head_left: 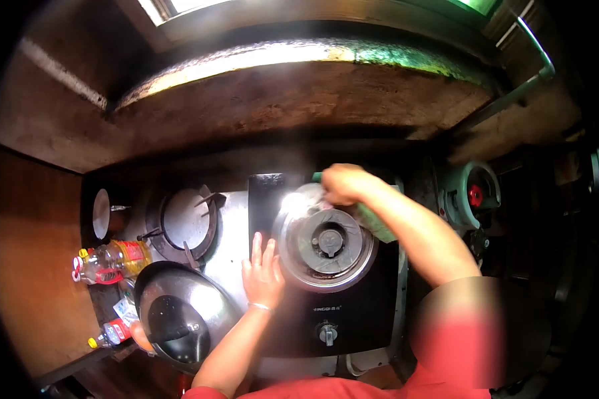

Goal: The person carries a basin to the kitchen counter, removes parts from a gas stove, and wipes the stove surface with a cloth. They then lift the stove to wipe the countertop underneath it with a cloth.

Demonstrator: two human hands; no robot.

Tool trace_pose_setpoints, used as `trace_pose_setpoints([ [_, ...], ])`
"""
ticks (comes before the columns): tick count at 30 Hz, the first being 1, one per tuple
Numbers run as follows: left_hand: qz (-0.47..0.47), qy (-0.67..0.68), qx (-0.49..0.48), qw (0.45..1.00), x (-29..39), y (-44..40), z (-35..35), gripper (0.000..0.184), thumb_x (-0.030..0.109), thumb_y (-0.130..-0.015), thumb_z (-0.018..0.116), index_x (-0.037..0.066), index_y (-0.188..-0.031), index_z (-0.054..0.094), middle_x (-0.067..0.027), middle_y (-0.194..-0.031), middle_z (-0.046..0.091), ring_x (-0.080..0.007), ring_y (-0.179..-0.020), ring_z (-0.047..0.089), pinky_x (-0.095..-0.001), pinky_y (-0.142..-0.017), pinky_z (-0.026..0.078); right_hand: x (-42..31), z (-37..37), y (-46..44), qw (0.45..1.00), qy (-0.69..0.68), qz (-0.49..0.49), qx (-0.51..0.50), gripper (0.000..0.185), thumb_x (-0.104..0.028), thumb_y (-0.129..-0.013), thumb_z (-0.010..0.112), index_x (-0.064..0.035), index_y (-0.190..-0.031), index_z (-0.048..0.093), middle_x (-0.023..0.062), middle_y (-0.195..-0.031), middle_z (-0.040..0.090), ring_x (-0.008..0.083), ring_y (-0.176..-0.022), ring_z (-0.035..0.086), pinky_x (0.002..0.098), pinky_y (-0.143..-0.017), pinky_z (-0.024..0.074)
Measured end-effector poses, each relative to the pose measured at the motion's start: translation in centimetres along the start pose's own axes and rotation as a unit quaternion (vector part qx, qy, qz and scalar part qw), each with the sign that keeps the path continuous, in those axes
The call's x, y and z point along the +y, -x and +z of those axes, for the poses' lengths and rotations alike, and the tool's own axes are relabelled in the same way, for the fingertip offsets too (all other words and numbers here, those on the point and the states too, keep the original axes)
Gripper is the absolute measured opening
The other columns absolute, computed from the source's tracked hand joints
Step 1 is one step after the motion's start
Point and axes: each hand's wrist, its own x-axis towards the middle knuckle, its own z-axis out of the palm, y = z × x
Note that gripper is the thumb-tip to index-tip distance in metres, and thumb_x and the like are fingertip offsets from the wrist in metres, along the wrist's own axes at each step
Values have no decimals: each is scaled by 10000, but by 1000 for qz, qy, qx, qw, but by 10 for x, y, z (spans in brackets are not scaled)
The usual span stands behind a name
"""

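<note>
Stove: black, right of center on the metal tabletop. Knob at its front, round burner inside a wide metal ring.

Left to right:
- White round dish near the wooden panel, seen close to edge-on.
- Big bottles lie in front of it, yellowish contents, red labels. Small bottle with yellow cap nearer the person.
- Second burner with prongs, left of the stove. Metal pan in front of it, tilted, dark center.
- Left hand: fingers spread, pointing away from the person, beside the ring's left side. Can't tell if it touches the ring. Thin band on the wrist.
- Right hand: over the rear of the ring, fingers curled in around a green item. Green shows past the fingertips and under the forearm. Mostly hidden, can't tell what it is.
- Gas cylinder, pale green with red valve knob, right of the stove, well apart from both hands.
</note>
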Motion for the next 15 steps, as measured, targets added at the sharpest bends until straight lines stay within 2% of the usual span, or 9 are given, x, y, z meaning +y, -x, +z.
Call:
trace_pose_setpoints([
  [2, -17, 2, -8, 1000, 1, 0, -1, 373, 98, -874, 592, 133, -1246, 588, -116, -1450, 447, -355, -1012, 555, -390, -847, 447, 21, -4, 14, 996, 20, 49, -68, 169, -174, -692, 664, -71, -811, 729, 176, -819, 689, 341, -797, 677, 430, -702, 535],
  [5, -31, -6, -26, 999, 4, -2, -4, 378, 93, -863, 597, 127, -1240, 593, -115, -1453, 443, -352, -954, 549, -391, -833, 453, 18, 3, 9, 999, 18, 13, -35, 183, -164, -688, 660, -67, -827, 728, 188, -825, 685, 350, -799, 669, 429, -694, 533],
  [8, 3, -11, 10, 1000, 0, -3, 0, 384, 93, -862, 601, 129, -1244, 592, -113, -1456, 438, -346, -936, 549, -395, -826, 453, -9, 17, -23, 997, -46, -36, 43, 186, -150, -685, 640, -51, -822, 717, 202, -817, 676, 363, -793, 661, 431, -681, 526],
  [9, -13, -4, -11, 1000, 1, -3, -1, 388, 92, -859, 606, 132, -1245, 592, -113, -1455, 438, -350, -958, 550, -394, -838, 452, -16, 15, -24, 997, -62, -34, 26, 197, -153, -685, 630, -43, -825, 713, 208, -811, 673, 364, -798, 661, 426, -679, 522],
  [12, -10, 0, -6, 1000, 0, -2, 1, 391, 92, -855, 613, 133, -1243, 593, -112, -1452, 442, -354, -973, 552, -395, -840, 452, 12, 22, -11, 998, -51, 7, 21, 200, -165, -680, 637, -34, -812, 711, 213, -803, 672, 357, -782, 668, 421, -669, 523],
  [13, -10, 0, -5, 1000, 0, -2, 0, 392, 92, -853, 614, 133, -1243, 593, -111, -1452, 442, -354, -968, 551, -395, -840, 453, 22, 17, -6, 997, -40, 64, -32, 193, -183, -681, 642, -32, -780, 710, 206, -779, 676, 337, -741, 676, 418, -661, 526],
  [14, -11, 0, -2, 1000, 0, -3, 0, 394, 92, -851, 616, 134, -1242, 592, -111, -1451, 442, -354, -962, 551, -395, -839, 453, 29, 9, 7, 993, -34, 99, -45, 157, -169, -684, 655, -22, -721, 697, 196, -688, 662, 300, -638, 670, 410, -599, 524],
  [15, -15, -3, -5, 1000, 0, -3, 0, 394, 96, -850, 617, 135, -1241, 597, -105, -1452, 442, -354, -951, 550, -395, -841, 454, 30, 2, 21, 981, -98, 162, -51, 128, -146, -683, 671, -18, -683, 681, 174, -609, 635, 256, -557, 651, 386, -535, 513],
])
